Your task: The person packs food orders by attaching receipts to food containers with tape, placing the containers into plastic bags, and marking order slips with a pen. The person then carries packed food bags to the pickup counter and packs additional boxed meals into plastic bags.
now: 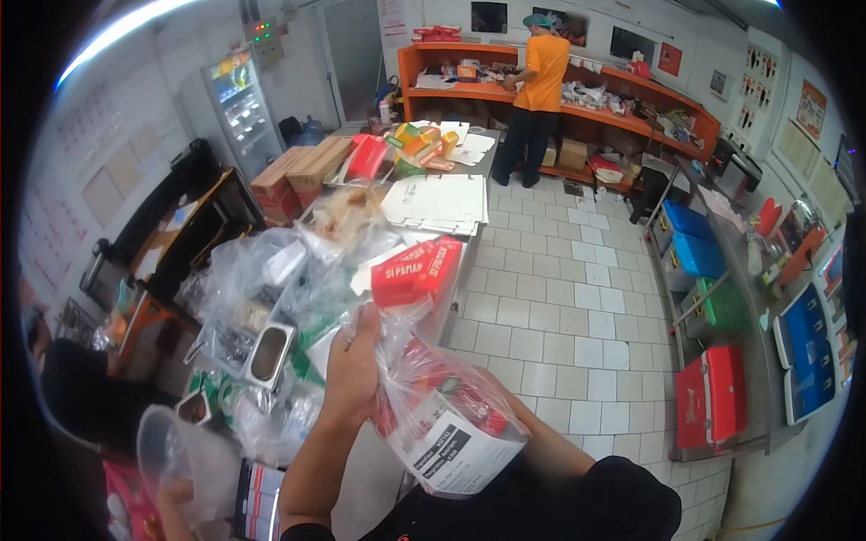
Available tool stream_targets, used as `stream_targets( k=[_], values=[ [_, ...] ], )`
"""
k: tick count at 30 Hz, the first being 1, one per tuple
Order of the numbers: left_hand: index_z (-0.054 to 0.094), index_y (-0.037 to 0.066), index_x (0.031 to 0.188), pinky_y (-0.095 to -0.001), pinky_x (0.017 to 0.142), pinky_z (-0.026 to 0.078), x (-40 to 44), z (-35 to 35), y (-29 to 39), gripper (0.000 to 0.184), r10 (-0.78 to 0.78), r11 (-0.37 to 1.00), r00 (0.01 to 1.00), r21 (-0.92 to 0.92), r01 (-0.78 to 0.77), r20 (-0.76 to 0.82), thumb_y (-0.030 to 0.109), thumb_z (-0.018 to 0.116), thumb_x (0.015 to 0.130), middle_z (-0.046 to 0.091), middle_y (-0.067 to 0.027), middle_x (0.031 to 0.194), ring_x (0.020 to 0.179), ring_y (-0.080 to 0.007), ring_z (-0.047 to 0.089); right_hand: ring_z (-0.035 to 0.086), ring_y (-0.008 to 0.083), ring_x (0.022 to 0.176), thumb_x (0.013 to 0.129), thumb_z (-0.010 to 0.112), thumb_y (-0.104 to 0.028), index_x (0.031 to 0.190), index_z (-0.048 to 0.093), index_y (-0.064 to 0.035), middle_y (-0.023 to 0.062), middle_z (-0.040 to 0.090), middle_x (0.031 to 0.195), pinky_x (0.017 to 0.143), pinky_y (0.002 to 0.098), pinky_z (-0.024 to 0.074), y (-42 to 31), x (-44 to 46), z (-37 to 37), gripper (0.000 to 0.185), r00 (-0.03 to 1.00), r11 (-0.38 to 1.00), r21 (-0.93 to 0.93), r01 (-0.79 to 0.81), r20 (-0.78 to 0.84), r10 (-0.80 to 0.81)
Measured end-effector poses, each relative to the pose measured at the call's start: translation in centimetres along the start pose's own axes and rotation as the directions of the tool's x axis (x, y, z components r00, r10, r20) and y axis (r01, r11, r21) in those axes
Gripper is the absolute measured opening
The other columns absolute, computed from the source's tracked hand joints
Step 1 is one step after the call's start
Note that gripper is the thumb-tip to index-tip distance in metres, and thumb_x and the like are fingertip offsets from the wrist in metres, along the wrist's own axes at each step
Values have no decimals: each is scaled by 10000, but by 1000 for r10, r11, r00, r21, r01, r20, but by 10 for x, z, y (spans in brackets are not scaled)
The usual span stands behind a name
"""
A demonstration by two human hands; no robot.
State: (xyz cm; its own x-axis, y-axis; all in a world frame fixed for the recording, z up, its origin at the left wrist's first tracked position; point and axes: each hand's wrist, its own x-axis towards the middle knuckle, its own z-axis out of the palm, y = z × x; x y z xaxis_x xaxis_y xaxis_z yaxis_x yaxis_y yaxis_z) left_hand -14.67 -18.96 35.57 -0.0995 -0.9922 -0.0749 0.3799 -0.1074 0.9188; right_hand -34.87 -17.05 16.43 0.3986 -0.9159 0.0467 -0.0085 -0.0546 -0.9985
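Note:
My left hand [354,365] is closed around the gathered neck of a clear plastic bag [451,397], which hangs in front of my body. Inside the bag are red-printed packs and a white printed paper label [456,451] facing me. My right forearm [546,433] reaches up behind the bag from the right; the fingers there are hidden by it. Just beyond the bag, red printed boxes [417,272] lie at the table's edge. White flat cartons [437,203] are stacked farther back.
Metal trays [267,356] and loose plastic bags [239,270] crowd the table. At lower left, another person's hand [176,496] is at a clear bucket [185,451]. A person in orange [545,72] stands at the orange counter. A red cooler box [711,397] is at right.

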Motion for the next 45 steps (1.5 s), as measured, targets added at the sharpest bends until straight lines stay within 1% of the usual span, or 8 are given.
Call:
stream_targets(
  k=[10, 14, 22, 28, 30, 34, 39, 45],
  values=[
    [583, -36, 1062, -338, 718, 471, 267, 164, -47, 445, 308, 725, 902, 539, -429, 303, 375, 415, 1032, 628, -110, 855, 770, -186, 588, 559, 346, 1137, 890, 365, -718, 1530, 47, -111, 230, 394, 1414, 856, 511, 546, -42, 67, -264, 938, 980, 685, 727, -51, -96, 174],
    [577, -43, 1001, -443, 662, 477, 387, 212, -48, 458, 354, 488, 858, 709, -509, 371, 399, 453, 999, 606, -268, 744, 734, -442, 611, 505, 345, 1213, 960, 544, -419, 1527, 8, -191, 207, 386, 1418, 772, 517, 572, -80, 134, -308, 813, 949, 932, 319, -171, -200, 242],
    [635, 69, 934, -427, 591, 530, 604, 157, -89, 160, 468, -249, 645, 791, -559, 604, 148, 601, 799, 663, -145, 689, 638, -288, 686, 531, 288, 1163, 825, 744, -150, 1488, 58, -252, 128, 460, 1342, 848, 572, 516, 38, 412, -352, 959, 903, 878, 444, 180, -428, 32],
    [585, 31, 1004, -444, 620, 480, 546, 87, -180, 269, 558, -76, 697, 864, -497, 450, 185, 622, 785, 632, -175, 801, 764, -311, 644, 521, 299, 1155, 828, 719, -234, 1472, 204, -233, 96, 448, 1369, 878, 549, 481, 142, 518, -340, 824, 954, 934, 345, -95, -236, 184],
    [573, 44, 1061, -448, 713, 479, 396, 86, -113, 269, 1, 393, 960, 883, -258, 280, 252, 593, 891, 635, -162, 830, 805, -365, 627, 497, 318, 1185, 822, 719, -288, 1468, 245, -213, 96, 434, 1390, 896, 559, 454, 140, 533, -342, 804, 944, 960, 208, -188, -232, 235],
    [605, 74, 1195, -371, 861, 507, 169, 35, -114, 361, 11, 790, 998, 612, 31, -65, 328, 616, 938, 674, -110, 1033, 942, -231, 662, 423, 341, 1243, 810, 709, -392, 1459, 339, -221, 81, 435, 1389, 940, 541, 401, 158, 543, -379, 766, 910, 943, -7, -332, -268, 318],
    [653, 41, 1017, -264, 613, 500, -86, -85, -211, 213, 251, 846, 276, 349, 404, -928, 218, 655, 897, 686, -63, 803, 687, -115, 648, 573, 226, 996, 946, 592, -303, 1240, 568, -46, 78, 589, 1196, 873, 389, 471, 90, 459, -330, 392, 956, 888, -450, 91, -210, -204],
    [623, 9, 987, -301, 572, 480, -342, -208, -209, 246, 662, 742, -574, 314, 592, -482, 240, 646, 906, 655, -76, 781, 638, -153, 626, 590, 138, 847, 968, 541, -141, 1079, 641, 3, 54, 646, 980, 727, 270, 482, -29, 227, -58, 207, 981, 947, -283, 151, 157, -110]
  ],
)
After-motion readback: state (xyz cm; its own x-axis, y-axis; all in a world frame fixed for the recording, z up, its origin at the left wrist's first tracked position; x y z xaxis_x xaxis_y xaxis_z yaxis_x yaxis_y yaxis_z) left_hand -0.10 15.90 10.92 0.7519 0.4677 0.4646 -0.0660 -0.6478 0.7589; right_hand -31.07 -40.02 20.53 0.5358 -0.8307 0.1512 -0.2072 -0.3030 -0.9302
